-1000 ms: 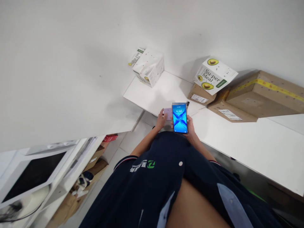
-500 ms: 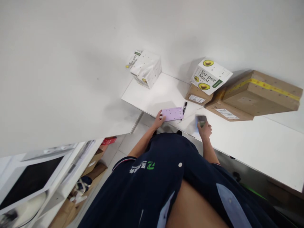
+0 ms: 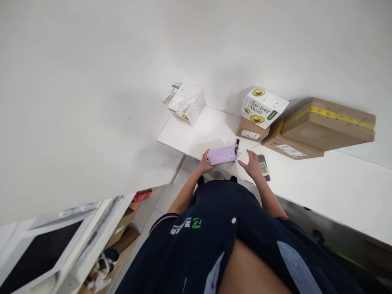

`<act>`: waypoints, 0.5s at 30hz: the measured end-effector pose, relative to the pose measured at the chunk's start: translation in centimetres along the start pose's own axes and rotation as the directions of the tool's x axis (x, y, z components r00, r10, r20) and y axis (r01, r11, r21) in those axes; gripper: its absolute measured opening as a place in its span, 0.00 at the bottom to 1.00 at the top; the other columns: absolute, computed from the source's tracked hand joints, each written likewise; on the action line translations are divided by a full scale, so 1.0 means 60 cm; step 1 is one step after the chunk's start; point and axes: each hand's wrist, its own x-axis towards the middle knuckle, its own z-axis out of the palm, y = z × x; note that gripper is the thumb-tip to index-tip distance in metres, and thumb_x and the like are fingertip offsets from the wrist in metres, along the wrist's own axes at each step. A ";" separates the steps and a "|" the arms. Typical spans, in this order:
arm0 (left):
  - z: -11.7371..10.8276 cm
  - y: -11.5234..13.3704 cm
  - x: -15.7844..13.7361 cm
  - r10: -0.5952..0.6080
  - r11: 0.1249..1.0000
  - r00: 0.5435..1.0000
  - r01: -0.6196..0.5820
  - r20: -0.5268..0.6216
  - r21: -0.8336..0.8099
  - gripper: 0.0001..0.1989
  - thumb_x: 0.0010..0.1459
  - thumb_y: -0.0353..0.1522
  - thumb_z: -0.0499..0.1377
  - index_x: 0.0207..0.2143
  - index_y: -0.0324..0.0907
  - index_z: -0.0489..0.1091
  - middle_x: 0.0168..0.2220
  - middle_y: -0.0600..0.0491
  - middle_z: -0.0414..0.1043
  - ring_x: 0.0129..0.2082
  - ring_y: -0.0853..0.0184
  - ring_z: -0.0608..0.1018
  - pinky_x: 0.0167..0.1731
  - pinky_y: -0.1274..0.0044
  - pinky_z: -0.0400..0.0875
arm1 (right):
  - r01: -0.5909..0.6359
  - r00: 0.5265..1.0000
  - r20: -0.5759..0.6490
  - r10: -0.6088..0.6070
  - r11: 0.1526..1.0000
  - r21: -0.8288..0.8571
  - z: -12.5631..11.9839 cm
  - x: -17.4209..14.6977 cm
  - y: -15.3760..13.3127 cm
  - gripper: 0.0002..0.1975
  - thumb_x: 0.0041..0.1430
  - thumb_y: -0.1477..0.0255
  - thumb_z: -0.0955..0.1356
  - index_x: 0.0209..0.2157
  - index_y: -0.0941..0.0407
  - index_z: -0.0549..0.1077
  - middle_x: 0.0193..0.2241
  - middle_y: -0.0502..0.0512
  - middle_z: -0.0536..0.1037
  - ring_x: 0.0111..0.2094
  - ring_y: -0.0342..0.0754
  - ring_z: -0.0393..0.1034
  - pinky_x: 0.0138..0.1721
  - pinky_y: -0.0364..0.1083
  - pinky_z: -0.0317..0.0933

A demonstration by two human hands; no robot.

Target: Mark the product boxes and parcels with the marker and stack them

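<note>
My left hand [image 3: 205, 162] grips the left end of a flat lilac box [image 3: 221, 155] with small dark dots, at the table's front edge. Fingers spread, my right hand [image 3: 251, 164] is just right of that box and holds nothing. A black marker [image 3: 237, 146] lies on the white table behind the box's right end. Partly hidden by my right hand, a dark flat rectangular item [image 3: 265, 173] lies on the table, with what looks like a greenish banknote on it.
White boxes with avocado prints stand at the table's back left [image 3: 190, 104] and, stacked on a brown carton [image 3: 252, 130], further right [image 3: 263, 107]. Larger brown cartons [image 3: 327, 122] are at the back right. The white table [image 3: 324, 188] runs rightward; a monitor [image 3: 39, 249] is lower left.
My right hand has let go of the dark flat item and moved left toward the lilac box. The dark item now lies on the table. My left hand still holds the box, now slightly tilted.
</note>
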 end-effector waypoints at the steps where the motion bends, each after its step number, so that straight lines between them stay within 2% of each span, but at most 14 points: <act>1: 0.000 -0.001 0.000 -0.003 1.000 1.000 0.003 -0.001 0.000 0.57 0.40 0.30 0.72 0.70 0.42 0.47 0.69 0.34 0.49 0.68 0.49 0.59 0.59 0.61 0.67 | 0.122 0.992 0.041 -0.121 0.992 -0.031 -0.003 0.009 -0.026 0.39 0.61 0.57 0.68 0.68 0.58 0.56 0.67 0.71 0.59 0.65 0.66 0.56 0.61 0.63 0.57; 2: 0.000 -0.002 -0.001 -0.007 1.000 1.000 0.007 -0.004 0.001 0.57 0.40 0.29 0.71 0.70 0.43 0.47 0.69 0.34 0.50 0.68 0.49 0.59 0.57 0.61 0.69 | 0.214 0.974 0.099 -0.206 0.974 -0.079 -0.005 0.019 -0.051 0.42 0.59 0.57 0.70 0.69 0.56 0.55 0.69 0.70 0.56 0.65 0.67 0.56 0.61 0.63 0.57; 4: -0.001 -0.003 -0.003 -0.022 1.000 1.000 0.022 -0.011 0.001 0.58 0.40 0.28 0.71 0.70 0.44 0.47 0.69 0.35 0.51 0.66 0.49 0.61 0.54 0.62 0.71 | 0.332 0.928 0.243 -0.284 0.925 -0.186 -0.003 0.041 -0.095 0.46 0.55 0.59 0.74 0.70 0.52 0.54 0.71 0.68 0.53 0.62 0.71 0.59 0.59 0.65 0.58; 6: 0.001 -0.002 -0.007 -0.044 0.999 0.999 0.044 -0.017 -0.004 0.58 0.39 0.28 0.71 0.71 0.45 0.47 0.68 0.35 0.53 0.65 0.49 0.63 0.53 0.62 0.72 | 0.388 0.888 0.364 -0.282 0.884 -0.262 0.002 0.063 -0.126 0.49 0.51 0.64 0.76 0.70 0.51 0.53 0.70 0.69 0.54 0.60 0.71 0.63 0.57 0.64 0.60; 8: 0.003 -0.001 -0.013 -0.071 0.997 0.997 0.071 -0.044 -0.010 0.56 0.41 0.29 0.71 0.71 0.44 0.48 0.67 0.35 0.55 0.64 0.50 0.64 0.52 0.63 0.73 | 0.408 0.861 0.435 -0.262 0.867 -0.286 0.008 0.083 -0.143 0.51 0.48 0.68 0.77 0.70 0.52 0.52 0.68 0.70 0.58 0.58 0.70 0.65 0.54 0.61 0.63; 11: 0.004 0.000 -0.028 -0.161 0.987 0.976 0.156 -0.144 -0.042 0.48 0.49 0.31 0.67 0.71 0.41 0.50 0.66 0.34 0.56 0.63 0.53 0.67 0.50 0.66 0.74 | 0.373 0.856 0.460 -0.235 0.897 -0.236 0.012 0.110 -0.152 0.48 0.47 0.66 0.77 0.67 0.55 0.56 0.62 0.71 0.62 0.53 0.67 0.70 0.51 0.57 0.66; 15: -0.007 -0.010 -0.064 -0.335 0.942 0.904 0.319 -0.265 -0.103 0.42 0.55 0.32 0.63 0.71 0.43 0.52 0.64 0.38 0.62 0.58 0.58 0.72 0.48 0.69 0.75 | 0.143 0.934 0.340 -0.108 0.986 -0.081 0.011 0.157 -0.167 0.41 0.49 0.60 0.75 0.61 0.58 0.60 0.59 0.69 0.64 0.49 0.60 0.73 0.50 0.55 0.67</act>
